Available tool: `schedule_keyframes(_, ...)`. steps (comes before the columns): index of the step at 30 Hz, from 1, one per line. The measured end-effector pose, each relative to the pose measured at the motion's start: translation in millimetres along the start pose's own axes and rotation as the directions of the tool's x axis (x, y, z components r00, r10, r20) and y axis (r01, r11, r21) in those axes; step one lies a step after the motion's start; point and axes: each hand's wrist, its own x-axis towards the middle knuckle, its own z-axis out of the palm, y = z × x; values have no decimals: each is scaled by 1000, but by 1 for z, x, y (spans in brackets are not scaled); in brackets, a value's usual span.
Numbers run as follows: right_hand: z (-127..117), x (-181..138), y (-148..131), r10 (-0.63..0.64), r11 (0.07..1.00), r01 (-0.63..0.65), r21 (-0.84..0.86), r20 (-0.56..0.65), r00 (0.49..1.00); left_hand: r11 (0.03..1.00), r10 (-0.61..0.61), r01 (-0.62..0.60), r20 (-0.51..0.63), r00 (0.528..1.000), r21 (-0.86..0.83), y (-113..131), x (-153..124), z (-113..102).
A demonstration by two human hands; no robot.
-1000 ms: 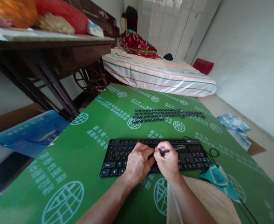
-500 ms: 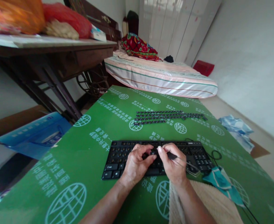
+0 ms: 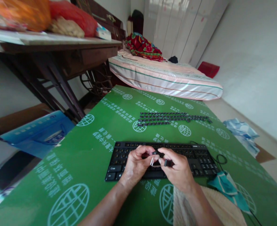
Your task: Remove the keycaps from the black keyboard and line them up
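Note:
A black keyboard lies on a green printed board. Both my hands hover over its middle, close together. My right hand is closed around a small tool with a black handle; its silvery end points left. My left hand is curled, with thumb and fingers pinched right at that silvery end. What those fingers pinch is too small to make out. Rows of loose black keycaps lie on the board beyond the keyboard.
A dark wooden table with orange and red bags stands at the left, a blue box under it. A striped mattress lies behind the board. A teal cloth and the keyboard cable lie at the right, and a beige cloth near my right arm.
My right hand has turned the tool: its wire end pointed right, then down to the right, and now points left to my left hand. The view has shifted a little.

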Motion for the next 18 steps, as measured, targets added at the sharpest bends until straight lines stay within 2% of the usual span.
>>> schedule_keyframes(8,5,1,4,-87,996,86,10,19,996,996,-58,59,20,998,-70,4,-1,-1)
schedule_keyframes(18,8,1,3,7,999,-7,-31,5,1000,993,-49,49,8,999,-107,7,-2,-3)
